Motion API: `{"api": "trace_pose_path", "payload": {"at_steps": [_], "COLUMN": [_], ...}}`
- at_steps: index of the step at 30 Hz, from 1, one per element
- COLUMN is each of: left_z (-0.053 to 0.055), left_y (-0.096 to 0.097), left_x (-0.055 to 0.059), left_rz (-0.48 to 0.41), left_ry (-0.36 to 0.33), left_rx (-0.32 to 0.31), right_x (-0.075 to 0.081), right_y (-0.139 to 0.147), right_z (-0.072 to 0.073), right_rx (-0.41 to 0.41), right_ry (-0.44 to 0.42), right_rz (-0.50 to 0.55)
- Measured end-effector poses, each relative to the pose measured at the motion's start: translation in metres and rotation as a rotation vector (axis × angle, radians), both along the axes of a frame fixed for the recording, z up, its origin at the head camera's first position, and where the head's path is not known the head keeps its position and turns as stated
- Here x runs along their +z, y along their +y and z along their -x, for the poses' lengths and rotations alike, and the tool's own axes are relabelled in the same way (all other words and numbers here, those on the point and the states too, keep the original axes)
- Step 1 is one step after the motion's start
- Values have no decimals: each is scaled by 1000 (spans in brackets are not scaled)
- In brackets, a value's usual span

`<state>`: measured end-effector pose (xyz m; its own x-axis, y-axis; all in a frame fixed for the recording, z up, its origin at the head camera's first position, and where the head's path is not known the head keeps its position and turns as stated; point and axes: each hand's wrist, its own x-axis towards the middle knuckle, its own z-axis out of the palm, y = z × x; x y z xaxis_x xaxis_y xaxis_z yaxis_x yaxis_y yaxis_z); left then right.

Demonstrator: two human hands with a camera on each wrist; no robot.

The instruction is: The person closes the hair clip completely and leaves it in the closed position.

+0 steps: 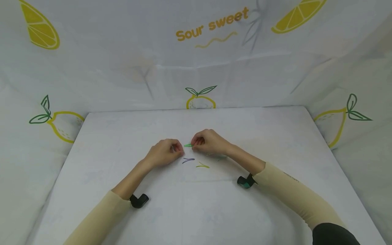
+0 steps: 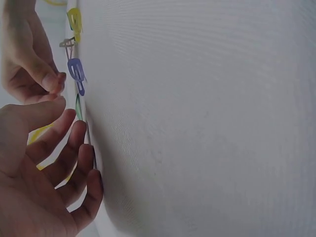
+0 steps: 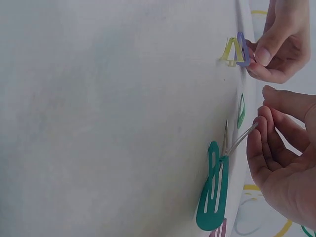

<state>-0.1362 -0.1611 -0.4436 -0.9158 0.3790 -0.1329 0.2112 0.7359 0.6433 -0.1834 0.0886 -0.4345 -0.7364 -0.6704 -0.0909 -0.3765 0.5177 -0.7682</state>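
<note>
White tabletop (image 1: 190, 217), faintly creased. Pale rear wall (image 1: 116, 81) of wrinkled sheeting rising from far edge; lemon print (image 1: 201, 100) with green leaves at that edge's middle. Higher up: orange "Sour sweet" lettering (image 1: 212, 24), yellow wavy line (image 1: 215, 41) beneath. Lemon slices: one (image 1: 43, 29) up and outward from far left corner, another (image 1: 298, 17) above far right corner. Left wall (image 1: 18, 177), right wall (image 1: 373, 170) similar. Light soft, shadows faint.

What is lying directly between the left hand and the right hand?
The head view shows a green clip lying between the left hand and the right hand.
</note>
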Motion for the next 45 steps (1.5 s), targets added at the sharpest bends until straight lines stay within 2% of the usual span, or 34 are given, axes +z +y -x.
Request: {"api": "trace_pose_path", "payload": {"at_steps": [9,22,33,40,45], "left_z": [-10,-19,-23,-23,-23], "left_y": [1,-1,-1,0,0], "left_x": [4,-2,-1,-4,-4], "left_rz": [-5,-11,6,19,12], "left_ry": [10,2,36,59,48], "left_rx": [-50,-86,-111,-106,-95], "right_x": [-2,-2,-4,-3,-4], "right_y": [-2,-5,-6,-5,-5], "right_z": [-10,-21,-23,-23,-22], "right_rx": [62,123,155,160,163], "right_ry": [-28,-49,-48,-34,-7], "right_rz": [14,-16,-55,-82,-81]}}
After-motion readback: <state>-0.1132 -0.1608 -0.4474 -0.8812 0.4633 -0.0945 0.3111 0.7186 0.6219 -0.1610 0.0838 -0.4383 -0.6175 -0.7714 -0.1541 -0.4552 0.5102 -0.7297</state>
